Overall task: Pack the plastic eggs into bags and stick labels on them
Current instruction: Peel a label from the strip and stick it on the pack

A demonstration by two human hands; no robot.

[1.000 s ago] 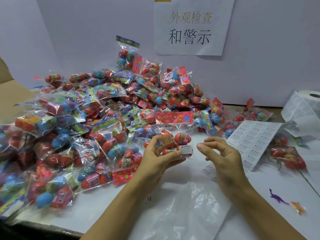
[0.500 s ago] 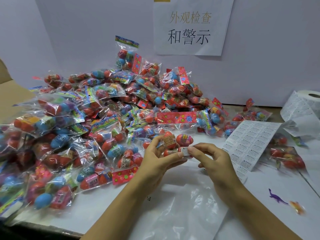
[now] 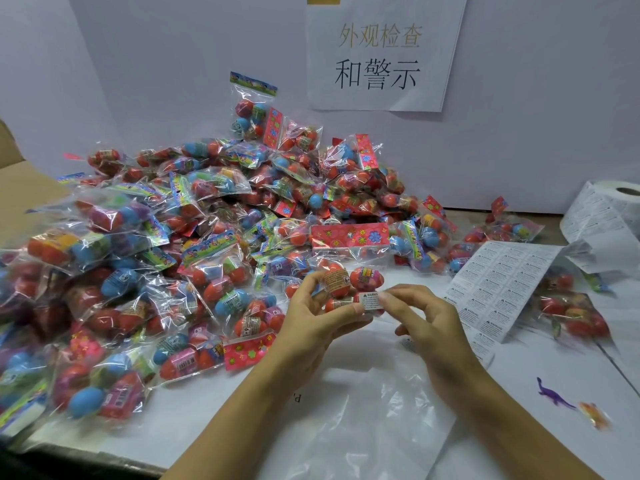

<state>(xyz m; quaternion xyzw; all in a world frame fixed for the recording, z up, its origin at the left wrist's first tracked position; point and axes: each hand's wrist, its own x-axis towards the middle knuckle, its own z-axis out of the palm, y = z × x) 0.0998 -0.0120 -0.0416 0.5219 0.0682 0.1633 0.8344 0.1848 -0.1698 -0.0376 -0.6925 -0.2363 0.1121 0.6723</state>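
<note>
Both hands met near the centre of the frame, forearms reaching up from the lower edge. Curled around a small clear bag of plastic eggs (image 3: 349, 289), the left hand (image 3: 311, 327) gripped it from the left and below, thumb along the underside and fingers behind. Red eggs showed above its fingertips. At the bag's front, the right hand (image 3: 426, 323) pinched its thumb and forefinger onto a small white warning label (image 3: 371, 301), pressing it against the bag; its other fingers were loosely bent and held nothing else.

Beneath the forearms, at lower centre, a flat clear plastic bag (image 3: 374, 410) lay on the white counter (image 3: 214, 417). Toward the lower right, a small purple toy dinosaur (image 3: 552, 398) rested on the counter with a blurred orange toy (image 3: 594, 414) just beside it.

Right of the hands, a sheet of white warning labels (image 3: 502, 285) stretched toward the upper right, meeting a label roll (image 3: 616, 202) at the right edge. A few filled bags (image 3: 571, 317) lay past the sheet.

Across the left and middle of the frame, a large heap of filled egg bags (image 3: 194, 244) rose toward the back, red, blue and purple eggs under bright printed header strips.

Behind it, at top centre, a white paper sign (image 3: 381, 57) with Chinese characters hung on the pale wall (image 3: 173, 64).
</note>
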